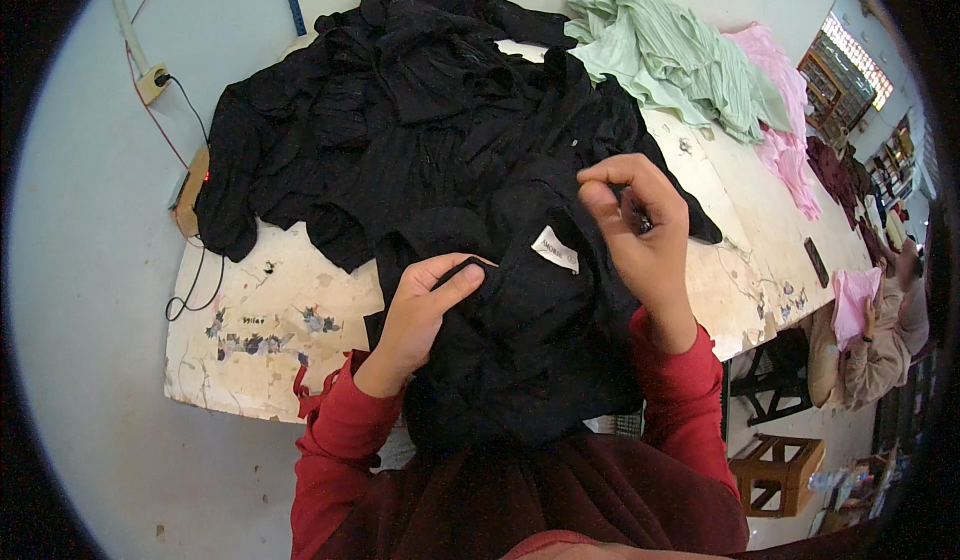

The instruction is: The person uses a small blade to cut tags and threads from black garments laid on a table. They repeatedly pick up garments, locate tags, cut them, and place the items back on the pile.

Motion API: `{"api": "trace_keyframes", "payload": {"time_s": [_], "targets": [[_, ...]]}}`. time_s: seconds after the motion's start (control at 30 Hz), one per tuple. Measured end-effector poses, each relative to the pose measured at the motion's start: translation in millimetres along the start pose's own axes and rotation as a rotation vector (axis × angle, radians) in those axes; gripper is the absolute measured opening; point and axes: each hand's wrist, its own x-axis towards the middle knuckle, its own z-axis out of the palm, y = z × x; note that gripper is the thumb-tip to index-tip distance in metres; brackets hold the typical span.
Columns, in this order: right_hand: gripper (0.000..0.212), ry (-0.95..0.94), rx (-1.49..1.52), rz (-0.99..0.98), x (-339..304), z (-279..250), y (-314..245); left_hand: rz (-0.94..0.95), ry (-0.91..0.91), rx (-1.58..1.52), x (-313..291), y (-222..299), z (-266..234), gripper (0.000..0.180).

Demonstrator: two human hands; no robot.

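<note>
Left hand (pixel 425 310) pinches black garment (pixel 530 310) at near edge of table (pixel 325 360); right hand (pixel 655 250), fingers curled around unidentifiable dark object (pixel 643 224), hovers above; work appears partway, garment neither folded nor set aside.

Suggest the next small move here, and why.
Probably bring the right hand down to the black garment beside its white label: the left hand pinches the fabric nearby, while the right appears to hover above it.
</note>
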Motion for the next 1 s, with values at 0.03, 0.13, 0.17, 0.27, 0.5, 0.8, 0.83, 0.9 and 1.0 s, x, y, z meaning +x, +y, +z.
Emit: {"api": "trace_keyframes", "payload": {"time_s": [0.03,0.13,0.17,0.27,0.5,0.8,0.83,0.9,1.0], "targets": [[0.016,-0.047,-0.045,0.031,-4.5,-4.9,-3.7,0.004,0.002,0.009,0.1,-0.4,0.0,0.019],[0.03,-0.226,-0.114,0.026,-19.7,-13.7,-15.9,0.002,-0.002,0.001,0.3,-1.4,-0.7,0.02],[0.035,-0.291,-0.092,-0.029,-22.1,-14.4,-17.9,0.022,-0.02,-0.022,0.3,-1.7,-1.0,0.02],[0.032,-0.334,-0.009,0.14,-32.4,-13.1,-26.6,0.022,-0.012,0.034,0.3,-2.5,-1.7,0.02],[0.024,-0.405,-0.118,0.157,-34.8,-8.6,-27.4,0.067,-0.028,0.154,-1.6,-3.2,-0.5,0.021],[0.021,-0.448,0.056,0.314,-31.3,-2.5,-17.4,0.113,-0.079,0.17,-2.2,-3.8,-0.1,0.022],[0.022,-0.425,0.052,0.269,-31.2,-1.3,-16.1,0.113,-0.078,0.167,-2.3,-3.8,0.1,0.022],[0.024,-0.385,0.045,0.201,-31.1,0.7,-13.3,0.109,-0.074,0.168,-2.5,-3.4,0.2,0.022],[0.021,-0.388,0.087,0.232,-32.5,-1.7,-11.3,0.097,-0.067,0.18,-3.3,-2.8,-0.1,0.022]]}}
